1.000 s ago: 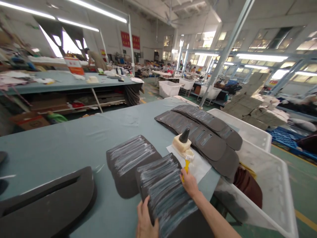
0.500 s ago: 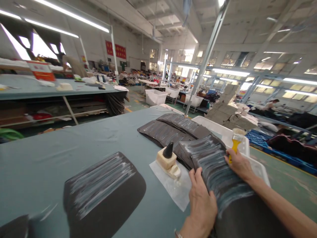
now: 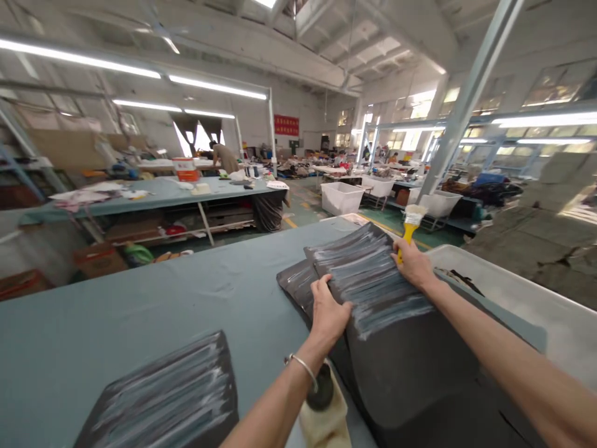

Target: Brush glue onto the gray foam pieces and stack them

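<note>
My left hand [image 3: 329, 311] grips the left edge of a dark grey sheet [image 3: 396, 361], its far part streaked with wet-looking whitish glue. On the opposite edge, my right hand [image 3: 415, 264] holds the sheet together with a yellow-handled paintbrush [image 3: 408, 231], bristles up. The held sheet is over other streaked dark sheets [image 3: 296, 283] and hides much of them. Below my left wrist, partly covered by my forearm, is a cream container [image 3: 329, 423] with a black cone on it. Another streaked sheet [image 3: 172, 398] lies by itself at the lower left.
The blue-green table [image 3: 186, 292] extends to the left. A white plastic bin [image 3: 527, 292] adjoins its right side, near a metal post [image 3: 466, 99]. Across the aisle stands another table [image 3: 163, 196] with an orange-white bucket [image 3: 185, 169]; a person [image 3: 224, 157] bends behind it.
Both hands have carried the sheet forward, away from me, over the other streaked sheets. The brush has stayed in my right hand. The view has turned left.
</note>
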A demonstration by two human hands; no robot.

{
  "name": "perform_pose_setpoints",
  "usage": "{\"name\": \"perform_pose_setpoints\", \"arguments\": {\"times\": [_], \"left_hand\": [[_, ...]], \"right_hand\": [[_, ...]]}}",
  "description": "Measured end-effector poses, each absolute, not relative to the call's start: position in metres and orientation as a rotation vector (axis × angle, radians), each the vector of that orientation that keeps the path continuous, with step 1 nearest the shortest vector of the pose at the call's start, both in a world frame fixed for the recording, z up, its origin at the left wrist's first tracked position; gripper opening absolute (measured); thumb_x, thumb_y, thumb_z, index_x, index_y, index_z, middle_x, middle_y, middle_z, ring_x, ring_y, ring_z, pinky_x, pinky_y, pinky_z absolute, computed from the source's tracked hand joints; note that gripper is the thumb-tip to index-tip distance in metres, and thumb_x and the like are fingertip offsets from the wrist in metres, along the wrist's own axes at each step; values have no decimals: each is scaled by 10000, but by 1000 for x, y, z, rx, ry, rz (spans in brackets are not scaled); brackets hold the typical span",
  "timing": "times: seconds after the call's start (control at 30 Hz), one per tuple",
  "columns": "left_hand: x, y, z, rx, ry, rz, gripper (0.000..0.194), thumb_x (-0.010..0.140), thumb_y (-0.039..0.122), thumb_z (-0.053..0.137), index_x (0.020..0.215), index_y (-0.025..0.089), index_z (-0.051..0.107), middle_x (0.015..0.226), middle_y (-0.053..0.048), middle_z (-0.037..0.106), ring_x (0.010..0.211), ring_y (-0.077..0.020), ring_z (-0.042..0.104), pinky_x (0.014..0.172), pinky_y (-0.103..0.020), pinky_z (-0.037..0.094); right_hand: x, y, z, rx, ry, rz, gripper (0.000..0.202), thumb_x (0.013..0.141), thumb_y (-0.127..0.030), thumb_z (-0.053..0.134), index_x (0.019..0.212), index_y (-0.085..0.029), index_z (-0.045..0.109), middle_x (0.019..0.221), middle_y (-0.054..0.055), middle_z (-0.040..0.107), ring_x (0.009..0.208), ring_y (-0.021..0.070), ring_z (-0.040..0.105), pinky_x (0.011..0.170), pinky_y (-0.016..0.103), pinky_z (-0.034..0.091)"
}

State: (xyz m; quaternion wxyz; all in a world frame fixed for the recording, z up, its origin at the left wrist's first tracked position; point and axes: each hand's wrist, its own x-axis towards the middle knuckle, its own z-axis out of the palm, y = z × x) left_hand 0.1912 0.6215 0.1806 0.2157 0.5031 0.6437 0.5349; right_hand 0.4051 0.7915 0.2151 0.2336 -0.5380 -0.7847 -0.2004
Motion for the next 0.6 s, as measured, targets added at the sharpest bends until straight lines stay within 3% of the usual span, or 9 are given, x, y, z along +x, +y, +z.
{"name": "perform_pose_setpoints", "arguments": {"times": [0.23, 0.37, 0.53, 0.6], "left_hand": [[134, 702, 113, 1366, 1932, 1537, 619, 661, 177, 634, 1227, 159, 383, 1206, -91, 391, 1206, -211, 401, 1094, -390, 297], [108, 737, 72, 1297, 1992, 1416, 613, 746, 259, 576, 1298, 140, 338, 1275, -134, 369, 1273, -221, 362, 1100, -394, 277], [79, 732, 21, 1118, 2062, 1051, 576, 836, 493, 431, 1348, 237, 361, 1429, -192, 251, 1330, -377, 288, 1020, -632, 244], [62, 711, 6, 1110, 2131, 1023, 546, 846, 530, 388, 1313, 249, 416, 1440, -177, 258, 1338, -378, 270, 1018, -640, 231]], "right_hand": [[325, 888, 183, -1366, -2284, -422, 184, 866, -279, 538, 1022, -211, 470, 1051, 72, 521, 718, 151, 543, 552, 228, 306], [292, 925, 157, -1374, -2302, -265, 281, 836, -381, 593, 1020, -219, 456, 1051, 69, 514, 781, 164, 553, 574, 232, 343], [274, 926, 112, -1433, -2366, -235, 332, 788, -393, 658, 993, -215, 466, 993, 70, 538, 893, 208, 533, 613, 237, 352], [268, 912, 102, -1355, -2437, -288, 287, 790, -329, 663, 974, -216, 475, 978, 63, 550, 890, 204, 530, 619, 234, 341]]}}
